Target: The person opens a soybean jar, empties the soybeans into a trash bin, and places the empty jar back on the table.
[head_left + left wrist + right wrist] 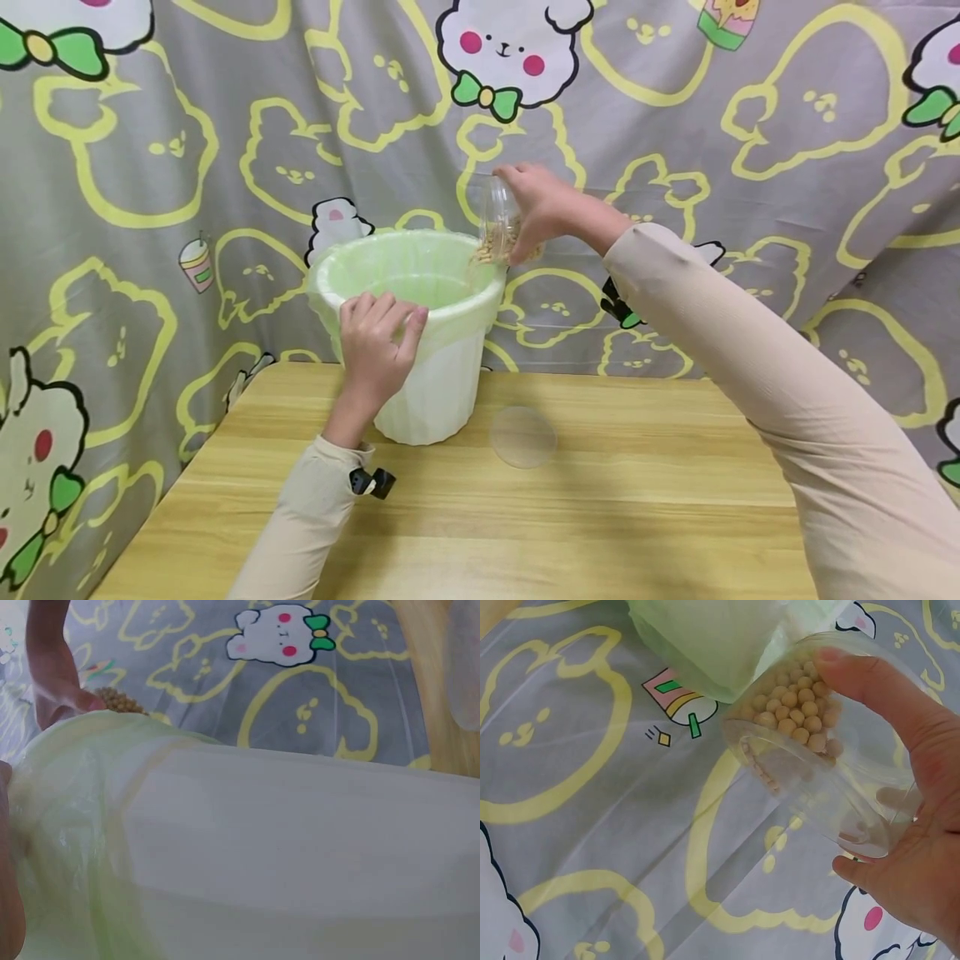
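My left hand [378,342] grips the near rim of a white trash bin [438,383], its fingers bent over the edge. A pale green bag [468,317] lines the bin and folds down outside the rim. Above the bin's right edge, my right hand [546,208] holds a clear jar [493,198] tipped over, its mouth toward the bin. Soybeans [799,712] are gathered along the jar's lower side in the right wrist view. In the head view some soybeans spill from the mouth into the bin; the bin's bottom is hidden.
A round clear lid [523,437] lies flat on the wooden table [637,483], right of the bin's base. Behind the table hangs a grey curtain [405,183] with cartoon prints, close to the bin and the jar.
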`<state>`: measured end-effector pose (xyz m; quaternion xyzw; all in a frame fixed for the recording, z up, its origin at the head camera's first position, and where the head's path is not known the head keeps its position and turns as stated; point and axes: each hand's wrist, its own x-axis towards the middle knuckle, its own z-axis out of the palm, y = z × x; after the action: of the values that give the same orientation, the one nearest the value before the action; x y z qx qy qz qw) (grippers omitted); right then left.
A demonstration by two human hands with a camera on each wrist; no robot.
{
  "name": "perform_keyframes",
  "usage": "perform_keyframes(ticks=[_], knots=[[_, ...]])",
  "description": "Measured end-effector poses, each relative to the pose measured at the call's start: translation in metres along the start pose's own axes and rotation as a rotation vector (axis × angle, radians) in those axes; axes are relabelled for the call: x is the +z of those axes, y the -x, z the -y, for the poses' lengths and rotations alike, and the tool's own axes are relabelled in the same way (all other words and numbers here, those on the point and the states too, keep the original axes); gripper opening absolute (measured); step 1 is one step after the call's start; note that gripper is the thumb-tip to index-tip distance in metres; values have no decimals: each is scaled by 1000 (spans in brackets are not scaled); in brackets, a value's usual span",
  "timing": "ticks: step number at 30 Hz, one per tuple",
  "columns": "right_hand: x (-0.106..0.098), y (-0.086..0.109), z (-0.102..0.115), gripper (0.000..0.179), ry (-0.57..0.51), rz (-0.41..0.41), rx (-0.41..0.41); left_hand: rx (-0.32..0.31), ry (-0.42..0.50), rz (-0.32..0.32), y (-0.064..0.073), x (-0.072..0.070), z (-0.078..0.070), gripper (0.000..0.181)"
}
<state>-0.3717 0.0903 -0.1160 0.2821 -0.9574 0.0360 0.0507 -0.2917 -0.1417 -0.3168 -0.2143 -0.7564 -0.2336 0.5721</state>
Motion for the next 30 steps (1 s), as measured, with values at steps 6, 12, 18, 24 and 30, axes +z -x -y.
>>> perform_keyframes(ticks=[6,12,18,24,30], knots=[[1,1,2,131,28,0,-12,-2,2,-3,0,0,0,39],[1,2,4,131,54,-7,-21,-1,11,-12,1,1,-1,39],[2,2,4,131,92,-22,-49,2,14,-14,1,1,-1,42],[3,3,5,131,143,-40,-76,-3,19,-19,1,1,-2,41],[2,2,6,129,194,-47,-103,-13,19,-19,0,1,-1,42]])
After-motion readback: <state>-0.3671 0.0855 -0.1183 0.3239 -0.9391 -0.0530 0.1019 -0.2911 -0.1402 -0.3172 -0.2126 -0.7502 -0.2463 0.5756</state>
